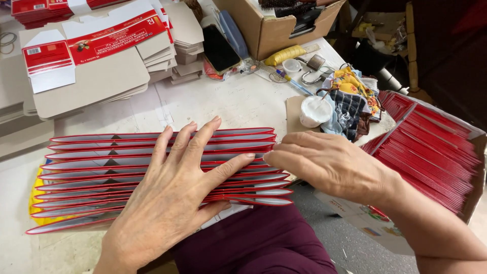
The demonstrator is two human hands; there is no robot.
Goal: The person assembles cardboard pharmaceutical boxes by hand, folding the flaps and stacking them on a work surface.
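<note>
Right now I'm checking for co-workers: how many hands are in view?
2. The left hand lies flat on the fanned red box blanks; the right hand touches their right ends. None other shows.

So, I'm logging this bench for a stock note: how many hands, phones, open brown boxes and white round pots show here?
Hands: 2, left hand and right hand, both flat on the fanned red card flats
Phones: 1, dark phone
Open brown boxes: 1, cardboard box
White round pots: 1, white pot
Total: 5
</note>
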